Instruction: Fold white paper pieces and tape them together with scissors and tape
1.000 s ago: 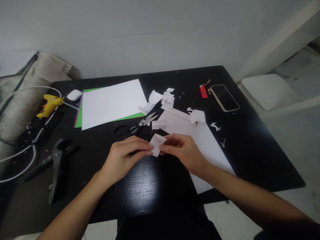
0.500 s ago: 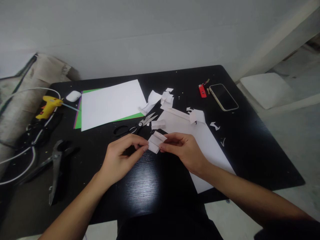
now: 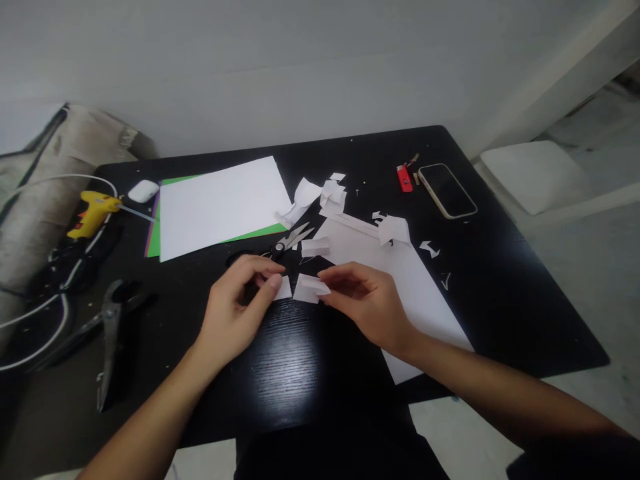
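Below frame centre: my left hand is pinching a paper piece, my right hand a second slip (fingers nearly together).

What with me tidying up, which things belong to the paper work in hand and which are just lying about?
Probably the job's: small paper in the left hand, folded paper in the right hand, scissors, scrap-strewn sheet, paper scraps.

Probably lying about: phone, red lighter, white case, plier-like tool, yellow glue gun, though that might serve.
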Available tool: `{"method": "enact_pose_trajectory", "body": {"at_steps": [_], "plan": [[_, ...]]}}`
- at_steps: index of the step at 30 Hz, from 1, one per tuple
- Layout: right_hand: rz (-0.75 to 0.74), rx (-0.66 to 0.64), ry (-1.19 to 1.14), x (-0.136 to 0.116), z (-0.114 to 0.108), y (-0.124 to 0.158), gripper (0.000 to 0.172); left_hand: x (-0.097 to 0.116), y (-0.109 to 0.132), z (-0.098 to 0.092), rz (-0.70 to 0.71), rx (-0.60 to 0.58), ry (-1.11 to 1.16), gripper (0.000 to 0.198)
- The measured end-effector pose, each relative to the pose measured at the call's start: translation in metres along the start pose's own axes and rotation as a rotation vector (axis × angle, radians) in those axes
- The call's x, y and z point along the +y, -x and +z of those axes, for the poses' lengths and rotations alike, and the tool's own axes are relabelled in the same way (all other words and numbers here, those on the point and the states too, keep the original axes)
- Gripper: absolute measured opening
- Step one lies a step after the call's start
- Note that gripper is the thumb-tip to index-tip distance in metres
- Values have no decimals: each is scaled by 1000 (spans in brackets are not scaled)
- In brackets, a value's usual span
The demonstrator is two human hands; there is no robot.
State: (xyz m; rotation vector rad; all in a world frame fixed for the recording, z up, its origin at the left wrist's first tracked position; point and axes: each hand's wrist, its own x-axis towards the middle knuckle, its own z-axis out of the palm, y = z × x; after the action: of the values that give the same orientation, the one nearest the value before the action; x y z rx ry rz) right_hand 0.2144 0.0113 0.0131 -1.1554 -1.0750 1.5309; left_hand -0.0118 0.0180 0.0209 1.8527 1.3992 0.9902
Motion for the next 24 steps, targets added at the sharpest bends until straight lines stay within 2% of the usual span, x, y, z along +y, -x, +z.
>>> {"method": "enact_pose_trajectory", "body": {"at_steps": [2, 5, 17, 24], "plan": [[-27, -5, 22, 1, 0, 2, 21, 5, 4, 4, 37, -69, 64, 12], [-51, -19, 43, 2, 0, 5, 18, 9, 9, 9, 64, -78, 119, 7], [-30, -7, 11, -5, 1, 6, 16, 8, 11, 12, -154, -35, 321, 5], [-3, -22, -26, -5, 1, 4, 16, 10, 10, 13, -201, -34, 379, 5]]}}
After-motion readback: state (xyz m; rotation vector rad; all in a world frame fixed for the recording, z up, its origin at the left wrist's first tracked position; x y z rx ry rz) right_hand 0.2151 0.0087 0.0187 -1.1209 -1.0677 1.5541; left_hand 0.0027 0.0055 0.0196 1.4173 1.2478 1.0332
